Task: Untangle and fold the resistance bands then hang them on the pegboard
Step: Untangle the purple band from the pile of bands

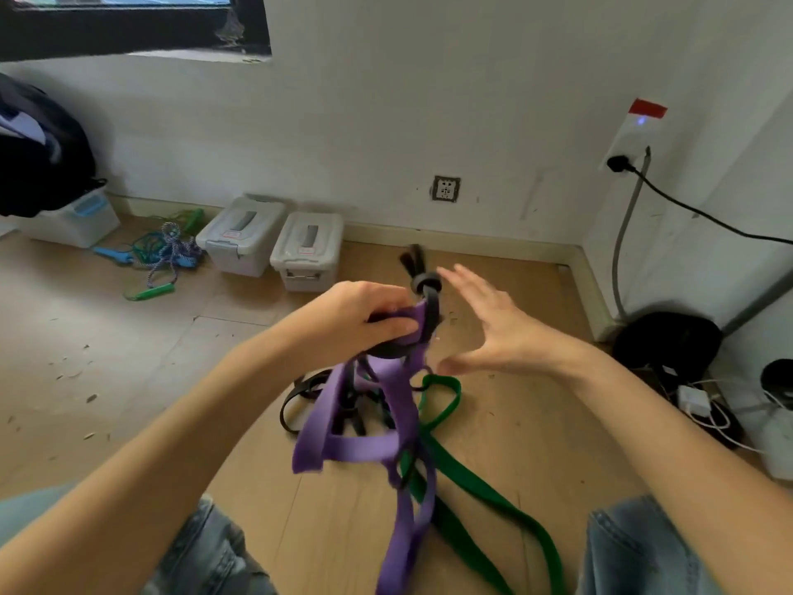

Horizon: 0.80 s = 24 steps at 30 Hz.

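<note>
My left hand (pixel 364 315) grips a tangle of resistance bands lifted above the wooden floor. A wide purple band (pixel 364 448) hangs from the fist in loops. A black band (pixel 425 285) is knotted just above the fist, its ends sticking up. My right hand (pixel 480 319) is held beside the knot with fingers spread and straight, holding nothing. A green band (pixel 472 487) lies on the floor under the tangle and trails toward me. More black band loops (pixel 300 401) rest on the floor below my left hand. No pegboard is in view.
Two grey lidded plastic boxes (pixel 274 242) stand by the wall ahead. Tangled jump ropes (pixel 163 255) lie left of them beside a white bin (pixel 77 221). Cables and a charger (pixel 695 401) sit at right. My knees in jeans frame the bottom.
</note>
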Tool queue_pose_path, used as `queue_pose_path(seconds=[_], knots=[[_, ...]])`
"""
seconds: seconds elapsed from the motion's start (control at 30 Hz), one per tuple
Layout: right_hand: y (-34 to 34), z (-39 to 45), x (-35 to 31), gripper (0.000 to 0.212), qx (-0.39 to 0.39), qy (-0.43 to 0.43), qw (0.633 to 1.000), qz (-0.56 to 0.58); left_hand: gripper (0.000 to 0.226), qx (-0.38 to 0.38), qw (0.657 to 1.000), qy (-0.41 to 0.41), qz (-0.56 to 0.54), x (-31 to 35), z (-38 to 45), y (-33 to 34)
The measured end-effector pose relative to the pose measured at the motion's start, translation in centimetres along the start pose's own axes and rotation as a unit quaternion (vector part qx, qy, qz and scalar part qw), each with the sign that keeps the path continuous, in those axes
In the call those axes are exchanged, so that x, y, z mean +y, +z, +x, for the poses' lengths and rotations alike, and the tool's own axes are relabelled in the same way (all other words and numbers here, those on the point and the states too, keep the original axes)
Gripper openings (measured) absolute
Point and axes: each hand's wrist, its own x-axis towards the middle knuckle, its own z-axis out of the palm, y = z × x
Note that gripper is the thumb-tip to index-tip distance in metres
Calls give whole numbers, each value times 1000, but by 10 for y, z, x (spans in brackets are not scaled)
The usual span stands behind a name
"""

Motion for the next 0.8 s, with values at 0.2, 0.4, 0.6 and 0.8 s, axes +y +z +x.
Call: queue_pose_path(seconds=[0.2,0.4,0.6,0.8], knots=[[14,3,-16,27,-42,-87,981,168,14,-1,996,-10,-88,-2,2,1],[-8,8,-11,22,199,-81,930,297,26,-184,960,-129,-167,-31,-12,28],[-21,1,6,29,171,47,971,159,11,65,967,-94,-229,-19,-2,13],[-4,-4,-2,12,-45,-15,970,240,15,15,964,-20,-266,6,-4,6]])
